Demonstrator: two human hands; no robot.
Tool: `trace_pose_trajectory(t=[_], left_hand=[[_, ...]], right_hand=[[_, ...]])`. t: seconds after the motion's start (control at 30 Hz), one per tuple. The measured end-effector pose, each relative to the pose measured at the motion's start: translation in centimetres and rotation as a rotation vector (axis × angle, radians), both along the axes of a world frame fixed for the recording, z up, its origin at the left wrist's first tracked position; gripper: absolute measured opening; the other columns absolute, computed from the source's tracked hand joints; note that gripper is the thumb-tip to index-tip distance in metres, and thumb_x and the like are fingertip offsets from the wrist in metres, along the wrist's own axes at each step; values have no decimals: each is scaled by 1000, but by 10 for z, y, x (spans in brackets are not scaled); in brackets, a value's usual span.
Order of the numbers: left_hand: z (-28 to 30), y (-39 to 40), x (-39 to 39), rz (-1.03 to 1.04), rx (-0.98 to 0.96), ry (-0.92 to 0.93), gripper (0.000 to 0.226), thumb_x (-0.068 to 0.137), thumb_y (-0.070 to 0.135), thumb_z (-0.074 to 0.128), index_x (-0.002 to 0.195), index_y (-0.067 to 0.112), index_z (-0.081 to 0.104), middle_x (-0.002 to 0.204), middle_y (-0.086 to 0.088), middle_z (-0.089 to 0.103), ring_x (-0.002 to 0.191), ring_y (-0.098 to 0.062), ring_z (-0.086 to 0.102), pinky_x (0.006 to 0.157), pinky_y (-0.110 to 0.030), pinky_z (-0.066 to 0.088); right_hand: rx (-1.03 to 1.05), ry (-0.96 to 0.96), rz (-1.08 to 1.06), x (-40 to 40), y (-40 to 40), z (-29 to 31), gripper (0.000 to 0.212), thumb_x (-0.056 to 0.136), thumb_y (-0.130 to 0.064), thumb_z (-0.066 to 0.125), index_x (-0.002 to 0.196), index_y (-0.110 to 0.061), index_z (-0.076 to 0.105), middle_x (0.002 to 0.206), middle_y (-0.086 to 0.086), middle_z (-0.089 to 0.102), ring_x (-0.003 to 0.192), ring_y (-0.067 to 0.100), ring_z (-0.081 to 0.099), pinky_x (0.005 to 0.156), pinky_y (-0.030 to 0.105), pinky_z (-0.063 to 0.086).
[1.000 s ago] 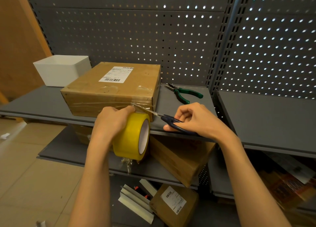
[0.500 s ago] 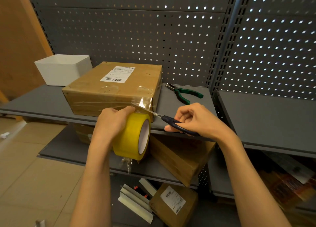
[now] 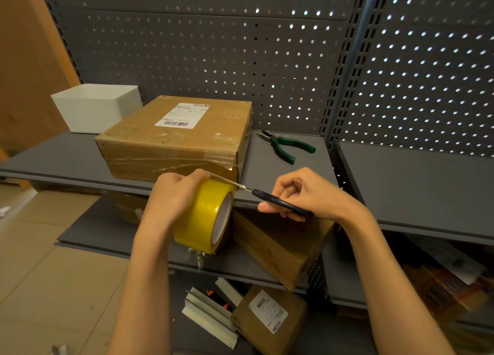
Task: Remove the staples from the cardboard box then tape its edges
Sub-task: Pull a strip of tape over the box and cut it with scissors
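A brown cardboard box (image 3: 176,138) with a white shipping label lies on the grey shelf (image 3: 280,175); clear tape wraps its front edge and right corner. My left hand (image 3: 173,194) grips a yellow tape roll (image 3: 205,215) just in front of the box's lower right corner. My right hand (image 3: 310,194) holds dark-handled scissors (image 3: 278,202), their blades reaching left to the tape strip between roll and box. Whether the blades are closed is hard to tell.
Green-handled pliers (image 3: 288,147) lie on the shelf right of the box. A white bin (image 3: 99,108) stands at the back left. Perforated grey panels form the back wall. Lower shelves hold more cardboard boxes (image 3: 280,245) and white strips (image 3: 208,312).
The view has shifted slightly. The scissors blades have stayed at the tape strip by the box corner, and both hands have barely moved.
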State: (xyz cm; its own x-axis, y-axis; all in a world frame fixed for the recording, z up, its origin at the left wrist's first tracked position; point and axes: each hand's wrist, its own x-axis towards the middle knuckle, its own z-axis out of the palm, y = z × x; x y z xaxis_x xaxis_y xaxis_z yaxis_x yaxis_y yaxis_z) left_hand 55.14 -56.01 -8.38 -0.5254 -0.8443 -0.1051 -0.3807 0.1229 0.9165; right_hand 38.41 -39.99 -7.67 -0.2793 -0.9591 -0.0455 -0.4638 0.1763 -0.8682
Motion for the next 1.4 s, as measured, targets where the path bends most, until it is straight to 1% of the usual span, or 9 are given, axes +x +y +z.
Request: trace_pose_trajectory(t=[0.17, 0.37, 0.53, 0.7, 0.83, 0.93, 1.0, 1.17, 1.4], left_hand=[[10, -1, 6, 58, 19, 133, 23, 82, 40, 59, 85, 18, 52, 75, -7, 41, 67, -19, 40, 60, -33, 29], [11, -4, 21, 40, -68, 146, 26, 83, 41, 61, 80, 15, 58, 78, -6, 44, 70, -20, 41, 64, -32, 31], [12, -8, 32, 8, -267, 156, 48, 88, 38, 56, 74, -8, 60, 65, -9, 43, 61, -17, 39, 57, -29, 29], [17, -15, 47, 29, -455, 146, 36, 89, 41, 54, 62, 18, 60, 50, 8, 43, 51, -9, 39, 53, -28, 31], [22, -19, 58, 60, -580, 124, 29, 90, 42, 53, 66, 27, 58, 64, 7, 57, 62, -7, 50, 54, -28, 37], [24, -22, 66, 86, -658, 115, 25, 91, 40, 52, 69, 29, 55, 64, 10, 56, 61, -3, 50, 51, -16, 35], [25, -25, 70, 115, -716, 101, 23, 91, 38, 52, 74, 23, 58, 62, 10, 54, 60, -5, 49, 50, -13, 33], [21, -37, 84, 159, -849, 102, 29, 92, 32, 55, 97, 6, 66, 88, -11, 67, 88, -32, 60, 73, -39, 45], [14, -61, 102, 225, -932, 109, 27, 91, 31, 56, 95, 5, 66, 85, -14, 68, 83, -34, 62, 71, -41, 46]], right_hand=[[-46, -45, 27, 8, -2, 5, 51, 63, -44, 76, 79, 3, 63, 59, 9, 61, 44, 16, 50, 42, 21, 40], [-62, -38, 41, 19, -9, 11, 48, 62, -44, 74, 78, 0, 64, 59, 7, 61, 45, 16, 50, 42, 22, 39], [-112, -28, 16, 28, -17, 13, 34, 69, -33, 77, 76, -2, 64, 55, 4, 61, 43, 12, 51, 42, 20, 40], [-147, 33, 6, 39, -28, 20, 31, 70, -33, 78, 74, -6, 64, 59, 11, 62, 44, 12, 53, 44, 20, 42], [-171, 77, 6, 48, -37, 22, 42, 64, -43, 77, 76, -5, 64, 62, 13, 63, 46, 9, 54, 46, 20, 43], [-192, 75, 10, 57, -45, 22, 40, 61, -47, 76, 73, -11, 65, 60, 10, 63, 46, 7, 53, 47, 20, 42], [-207, 76, 11, 62, -50, 21, 36, 61, -46, 76, 72, -13, 65, 57, 3, 62, 46, 5, 52, 46, 18, 42], [-254, 119, -14, 76, -67, 18, 35, 63, -43, 79, 72, -12, 66, 51, -8, 59, 47, -1, 51, 45, 12, 39], [-285, 79, -17, 100, -90, 13, 44, 58, -51, 75, 74, -11, 67, 57, -3, 61, 51, 2, 54, 49, 14, 42]])
